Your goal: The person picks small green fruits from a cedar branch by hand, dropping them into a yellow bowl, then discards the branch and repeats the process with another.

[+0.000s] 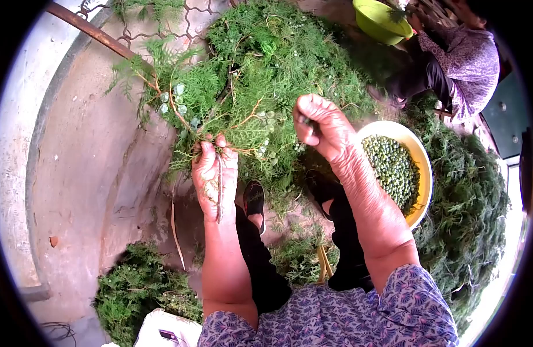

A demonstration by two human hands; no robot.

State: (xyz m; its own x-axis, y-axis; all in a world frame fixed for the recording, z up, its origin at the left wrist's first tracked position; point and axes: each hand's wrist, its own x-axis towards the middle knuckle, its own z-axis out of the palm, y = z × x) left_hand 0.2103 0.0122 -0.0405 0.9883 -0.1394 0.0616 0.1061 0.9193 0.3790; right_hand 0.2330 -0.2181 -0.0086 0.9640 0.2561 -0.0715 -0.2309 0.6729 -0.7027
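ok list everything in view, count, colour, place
cone-bearing conifer sprigs: number unclear, green, left of centre
heaps of conifer cuttings: several, green, centre, right, lower left
large round basin: one, yellow, right
small round cones: uncountable, green, inside it
deep basin: one, lime green, top right
co-worker in patterned top: one, purple, upper right
long rusty bar: one, brown, upper left
boxy object: one, white, bottom left
small flat object: one, dark, on it
tangled wire: count unclear, dark, bottom left
shoes: two, dark, centre
trousers: one pair, black, lower centre
patterned shirt: one, purple, bottom
left hand: one, holding the sprigs
right hand: one, curled, centre
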